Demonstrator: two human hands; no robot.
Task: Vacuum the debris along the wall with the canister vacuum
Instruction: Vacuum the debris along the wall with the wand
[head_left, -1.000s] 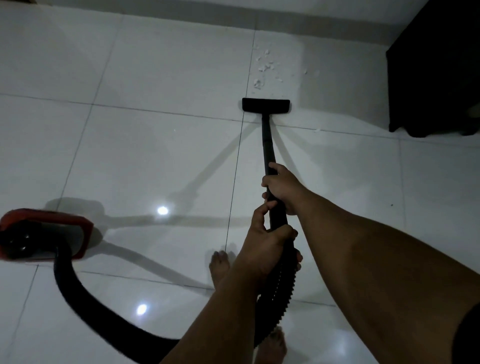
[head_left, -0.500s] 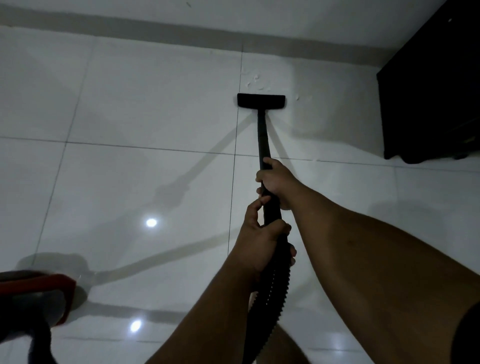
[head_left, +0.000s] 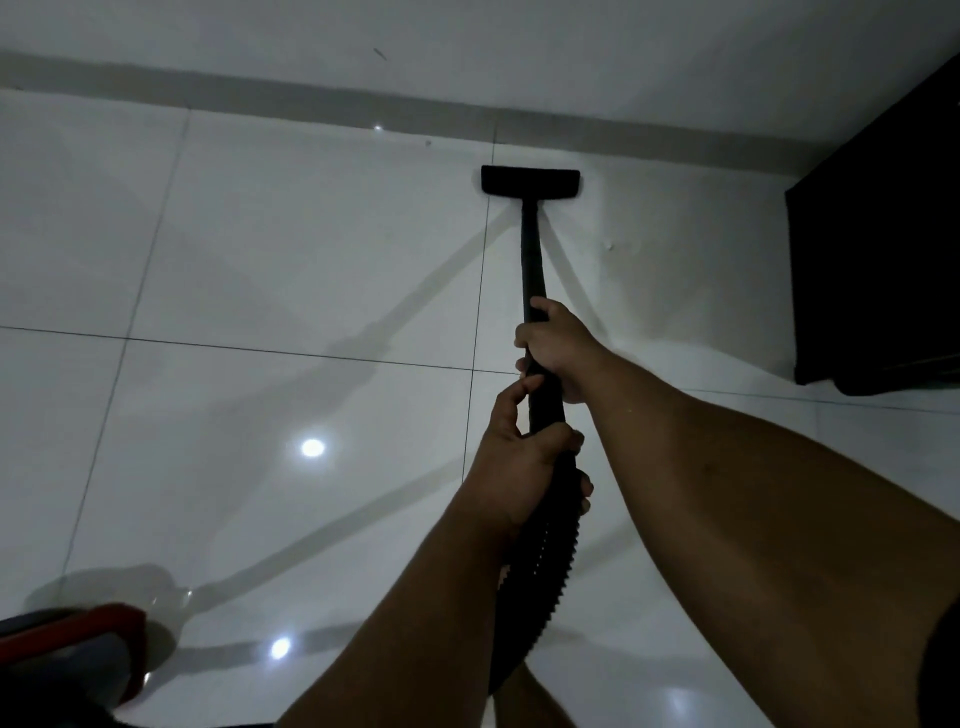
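Observation:
A black vacuum wand (head_left: 531, 249) runs forward from my hands to a flat black floor nozzle (head_left: 530, 180) lying on the white tiles close to the wall's grey skirting (head_left: 311, 98). My right hand (head_left: 558, 345) grips the wand higher up. Just behind it, my left hand (head_left: 524, 462) grips the wand where the ribbed black hose (head_left: 540, 571) begins. A few tiny white specks of debris (head_left: 609, 245) lie to the right of the wand. The red and grey canister (head_left: 67, 660) sits at the bottom left corner, partly cut off.
A dark cabinet (head_left: 878, 249) stands against the wall at the right, its corner near the nozzle's side. Glossy white floor tiles (head_left: 260, 260) spread to the left, with ceiling light reflections. My bare foot (head_left: 524, 701) shows under the hose.
The nozzle has been pushed forward over the pile of white debris towards the wall. The pile is out of sight now. The view has moved forward, and the canister has slid to the bottom left.

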